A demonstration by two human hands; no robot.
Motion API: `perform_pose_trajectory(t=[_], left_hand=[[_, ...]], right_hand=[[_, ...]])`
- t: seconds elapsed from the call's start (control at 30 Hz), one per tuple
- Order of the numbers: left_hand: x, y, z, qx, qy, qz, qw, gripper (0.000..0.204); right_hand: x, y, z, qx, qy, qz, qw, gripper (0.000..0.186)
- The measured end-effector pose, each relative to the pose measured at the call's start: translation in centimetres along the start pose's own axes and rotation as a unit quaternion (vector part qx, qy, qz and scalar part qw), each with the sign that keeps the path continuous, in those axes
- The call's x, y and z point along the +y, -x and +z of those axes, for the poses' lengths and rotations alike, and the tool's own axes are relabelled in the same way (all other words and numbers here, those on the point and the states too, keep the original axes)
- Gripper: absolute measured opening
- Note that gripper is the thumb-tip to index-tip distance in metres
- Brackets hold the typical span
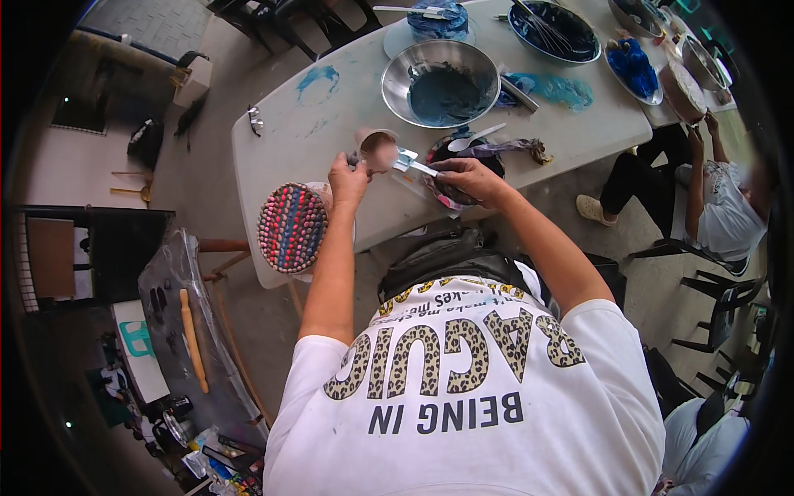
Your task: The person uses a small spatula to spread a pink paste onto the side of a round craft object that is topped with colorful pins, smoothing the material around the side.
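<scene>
My left hand (349,178) is closed on a small round cup (374,137) of pinkish-brown colour, tilted above the table; part of it is blurred. In my right hand (470,179) is a spatula (425,169) with a white handle, its blue-smeared blade at the cup's side. Beneath the right hand stands a bowl (441,197) with dark contents, partly hidden by that hand. A white spoon (478,137) and a smeared piping bag (517,146) lie across its rim. By my left forearm stands a cake (292,228) covered in rows of red, blue and grey piped dots.
A steel bowl (390,88) with blue-grey icing stands ahead on the white table (285,136). Farther off are a blue cake (438,23), a dark bowl with a whisk (552,30) and a plate of blue icing (632,68). Another person (719,186) sits at right.
</scene>
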State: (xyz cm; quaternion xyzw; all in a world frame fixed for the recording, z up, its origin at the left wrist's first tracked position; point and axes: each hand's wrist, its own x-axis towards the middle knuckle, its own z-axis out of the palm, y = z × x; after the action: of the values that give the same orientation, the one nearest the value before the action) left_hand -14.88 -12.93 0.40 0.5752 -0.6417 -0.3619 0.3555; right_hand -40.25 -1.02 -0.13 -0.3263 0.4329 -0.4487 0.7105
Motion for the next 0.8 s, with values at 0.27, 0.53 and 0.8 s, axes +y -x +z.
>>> perform_pose_trajectory(t=[0.27,0.53,0.8], left_hand=[[0.0,0.4,2.2,0.002,-0.134,0.011,0.991,0.018],[2.6,6.0,0.9,0.054,-0.102,0.008,0.993,0.025],[-4.2,21.5,-5.8,0.002,0.270,-0.319,0.909,0.021]], right_hand=[[-1.9,5.1,-1.3,-0.011,0.077,0.067,0.995,0.032],[-4.3,7.2,-0.5,-0.016,0.070,0.082,0.994,0.029],[-5.2,6.8,3.3,0.006,-0.023,0.042,0.999,0.024]])
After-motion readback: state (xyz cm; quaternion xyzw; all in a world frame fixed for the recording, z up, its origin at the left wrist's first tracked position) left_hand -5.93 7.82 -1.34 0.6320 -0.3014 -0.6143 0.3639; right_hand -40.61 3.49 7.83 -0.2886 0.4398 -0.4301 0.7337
